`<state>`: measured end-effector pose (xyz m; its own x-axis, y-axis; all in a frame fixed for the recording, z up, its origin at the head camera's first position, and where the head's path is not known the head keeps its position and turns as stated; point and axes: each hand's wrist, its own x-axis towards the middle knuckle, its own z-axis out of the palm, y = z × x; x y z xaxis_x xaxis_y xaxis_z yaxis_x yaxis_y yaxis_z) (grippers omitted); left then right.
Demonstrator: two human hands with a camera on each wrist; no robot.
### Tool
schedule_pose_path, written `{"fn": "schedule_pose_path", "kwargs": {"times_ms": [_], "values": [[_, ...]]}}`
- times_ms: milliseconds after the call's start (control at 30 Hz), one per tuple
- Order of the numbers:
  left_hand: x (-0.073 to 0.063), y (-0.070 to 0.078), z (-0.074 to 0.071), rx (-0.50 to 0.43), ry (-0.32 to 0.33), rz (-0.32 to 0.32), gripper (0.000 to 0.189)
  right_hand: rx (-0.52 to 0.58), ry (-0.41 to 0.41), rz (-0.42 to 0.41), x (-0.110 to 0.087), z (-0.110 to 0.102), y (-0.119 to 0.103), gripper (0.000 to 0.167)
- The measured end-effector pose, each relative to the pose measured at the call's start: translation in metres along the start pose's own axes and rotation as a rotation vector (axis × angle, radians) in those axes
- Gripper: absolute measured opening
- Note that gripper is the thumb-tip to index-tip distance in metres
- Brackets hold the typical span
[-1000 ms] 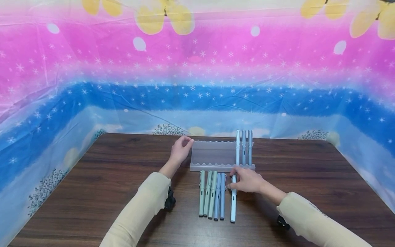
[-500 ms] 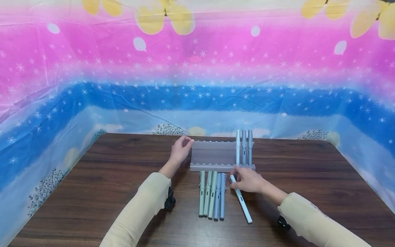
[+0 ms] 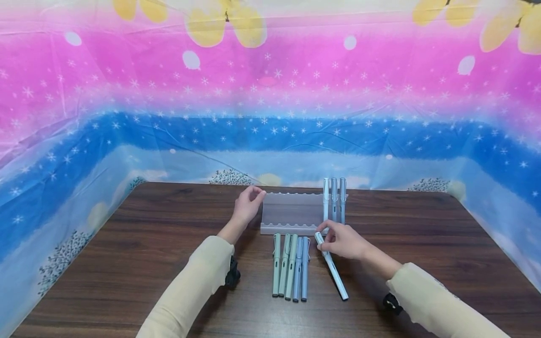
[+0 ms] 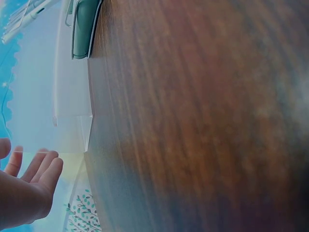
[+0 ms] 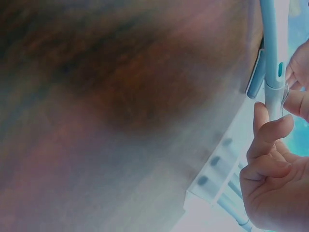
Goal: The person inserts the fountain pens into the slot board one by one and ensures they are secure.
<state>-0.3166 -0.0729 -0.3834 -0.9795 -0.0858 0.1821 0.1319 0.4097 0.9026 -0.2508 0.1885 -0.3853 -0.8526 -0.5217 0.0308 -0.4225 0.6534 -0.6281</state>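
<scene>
In the head view my right hand (image 3: pixel 344 240) pinches a pale blue fountain pen (image 3: pixel 336 276) near its capped end. The pen slants toward the lower right over the table; the right wrist view shows thumb and fingers around its cap (image 5: pixel 274 96). My left hand (image 3: pixel 247 204) is at the upper left corner of a clear pen rack (image 3: pixel 291 209), thumb and forefinger at its edge. Three capped pens (image 3: pixel 334 199) stand in the rack's right end, their lower parts partly behind my right hand. In front lie green pens (image 3: pixel 282 265) and blue pens (image 3: pixel 301 270), side by side.
The dark wooden table (image 3: pixel 169 225) bears everything. A pink and blue patterned cloth (image 3: pixel 270 122) hangs around its back and sides. Small black wrist cameras (image 3: pixel 393 303) sit at both sleeves.
The pale blue pen has swung from nearly straight to slanted, its lower end moving right. My right hand has since risen slightly toward the rack with it. My left hand stays at the rack's corner.
</scene>
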Motion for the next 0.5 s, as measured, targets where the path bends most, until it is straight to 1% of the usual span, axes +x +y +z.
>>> {"fn": "schedule_pose_path", "kwargs": {"times_ms": [167, 333, 500], "values": [[0.000, 0.000, 0.000, -0.001, -0.005, -0.003, 0.021, 0.035, 0.015, -0.007, -0.001, -0.007, 0.001, 0.033], [-0.001, 0.000, 0.000, -0.006, -0.014, -0.007, 0.021, 0.043, 0.036, -0.019, -0.001, -0.014, -0.002, 0.034], [0.000, 0.000, 0.000, -0.010, -0.017, -0.006, 0.022, 0.067, 0.067, -0.003, 0.002, -0.021, -0.003, 0.036]]}}
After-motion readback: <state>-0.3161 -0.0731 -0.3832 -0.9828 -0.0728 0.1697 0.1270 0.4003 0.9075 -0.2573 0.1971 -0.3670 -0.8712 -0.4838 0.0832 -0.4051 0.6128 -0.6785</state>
